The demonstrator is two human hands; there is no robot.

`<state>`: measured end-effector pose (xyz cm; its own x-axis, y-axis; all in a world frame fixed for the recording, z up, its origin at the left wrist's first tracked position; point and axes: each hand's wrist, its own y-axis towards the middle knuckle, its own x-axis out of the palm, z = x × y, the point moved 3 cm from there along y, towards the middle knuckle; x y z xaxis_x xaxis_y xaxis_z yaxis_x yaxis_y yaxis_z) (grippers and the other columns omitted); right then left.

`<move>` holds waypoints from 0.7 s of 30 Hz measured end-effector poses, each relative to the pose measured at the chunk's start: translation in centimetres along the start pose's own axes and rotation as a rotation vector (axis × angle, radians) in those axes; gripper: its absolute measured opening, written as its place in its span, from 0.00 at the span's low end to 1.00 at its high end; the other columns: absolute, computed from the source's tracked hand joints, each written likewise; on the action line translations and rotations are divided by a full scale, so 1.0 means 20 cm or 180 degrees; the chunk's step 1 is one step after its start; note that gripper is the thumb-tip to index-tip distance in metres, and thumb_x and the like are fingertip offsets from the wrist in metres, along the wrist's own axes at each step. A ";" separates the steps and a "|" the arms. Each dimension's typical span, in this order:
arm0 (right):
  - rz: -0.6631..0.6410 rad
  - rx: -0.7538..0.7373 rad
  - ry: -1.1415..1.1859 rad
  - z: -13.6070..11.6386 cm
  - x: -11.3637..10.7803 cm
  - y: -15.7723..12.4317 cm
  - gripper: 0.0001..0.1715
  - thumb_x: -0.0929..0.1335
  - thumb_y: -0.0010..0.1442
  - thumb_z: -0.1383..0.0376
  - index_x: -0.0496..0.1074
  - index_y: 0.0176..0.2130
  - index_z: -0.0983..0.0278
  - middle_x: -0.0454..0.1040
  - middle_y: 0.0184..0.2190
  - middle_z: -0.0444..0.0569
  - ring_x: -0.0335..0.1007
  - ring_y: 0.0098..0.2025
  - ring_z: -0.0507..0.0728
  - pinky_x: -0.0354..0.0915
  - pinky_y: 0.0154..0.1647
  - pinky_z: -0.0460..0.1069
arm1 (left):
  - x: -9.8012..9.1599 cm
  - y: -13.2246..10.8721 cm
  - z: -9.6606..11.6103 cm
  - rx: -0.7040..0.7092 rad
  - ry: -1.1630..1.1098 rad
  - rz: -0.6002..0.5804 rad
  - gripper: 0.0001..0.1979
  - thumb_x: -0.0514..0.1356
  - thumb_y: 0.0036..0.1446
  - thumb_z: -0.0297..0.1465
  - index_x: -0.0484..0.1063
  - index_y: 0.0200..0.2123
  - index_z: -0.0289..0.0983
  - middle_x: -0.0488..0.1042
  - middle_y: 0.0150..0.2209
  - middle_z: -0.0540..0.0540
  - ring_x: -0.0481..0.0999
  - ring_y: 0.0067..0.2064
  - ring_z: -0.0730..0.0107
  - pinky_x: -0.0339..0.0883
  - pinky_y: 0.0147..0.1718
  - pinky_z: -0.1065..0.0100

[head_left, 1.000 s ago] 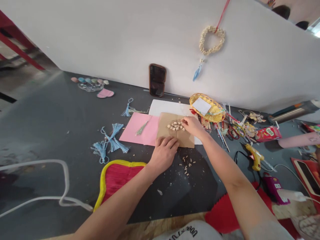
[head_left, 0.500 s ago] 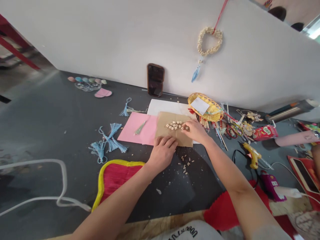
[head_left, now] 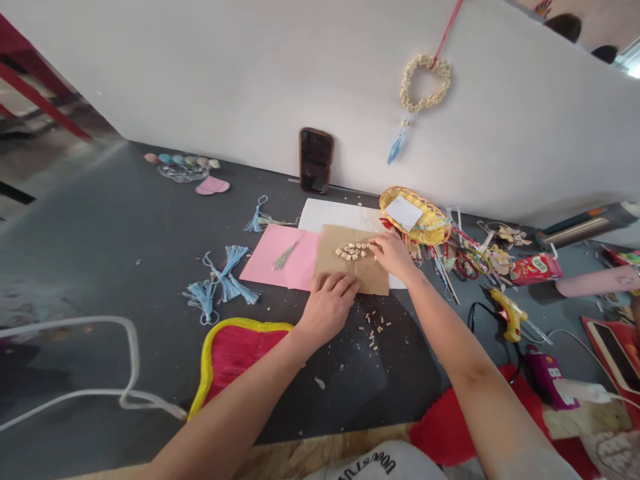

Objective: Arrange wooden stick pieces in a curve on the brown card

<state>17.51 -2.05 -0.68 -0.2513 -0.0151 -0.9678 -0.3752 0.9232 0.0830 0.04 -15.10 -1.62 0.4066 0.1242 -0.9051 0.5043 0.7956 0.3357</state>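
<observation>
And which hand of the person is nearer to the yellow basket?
The right hand: in the picture it is just below the yellow basket, by the pale pieces. The left hand is farther, lower left, on the brown paper.

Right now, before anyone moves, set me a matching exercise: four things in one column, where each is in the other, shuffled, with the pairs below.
Things
1. left hand
2. right hand
3. phone
4. heart-shaped ornament

Places
A. hanging from a red cord
B. at the near edge of the brown sheet
C. propped upright against the wall
D. at one end of the cluster of small pale pieces

Pairs: 1-B, 2-D, 3-C, 4-A.
</observation>
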 end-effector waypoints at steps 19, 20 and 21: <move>0.0019 0.0044 0.0092 -0.02 -0.01 0.00 0.07 0.66 0.62 0.68 0.74 0.38 0.65 0.76 0.40 0.54 0.68 0.46 0.60 0.62 0.52 0.54 | 0.00 0.00 0.00 -0.0029 -0.0057 -0.0003 0.16 0.53 0.62 0.27 0.71 0.52 0.38 0.73 0.54 0.41 0.68 0.56 0.54 0.58 0.54 0.50; 0.0017 0.0052 0.0087 -0.02 -0.01 0.00 0.07 0.65 0.62 0.67 0.74 0.38 0.65 0.76 0.40 0.54 0.68 0.46 0.61 0.62 0.52 0.54 | 0.00 0.00 0.00 -0.0024 -0.0060 -0.0004 0.16 0.53 0.62 0.27 0.71 0.52 0.39 0.73 0.54 0.41 0.68 0.56 0.54 0.58 0.54 0.50; 0.0013 0.0057 0.0085 -0.02 -0.01 0.00 0.08 0.65 0.62 0.67 0.75 0.38 0.65 0.76 0.40 0.54 0.68 0.46 0.61 0.62 0.52 0.54 | 0.00 0.00 0.00 -0.0022 -0.0064 -0.0001 0.17 0.54 0.62 0.27 0.71 0.53 0.39 0.73 0.54 0.41 0.68 0.56 0.54 0.58 0.54 0.50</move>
<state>17.18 -2.21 -0.40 -0.2767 -0.0212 -0.9607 -0.3582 0.9300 0.0826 0.05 -15.05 -1.58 0.4216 0.1121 -0.8998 0.4991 0.7998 0.3336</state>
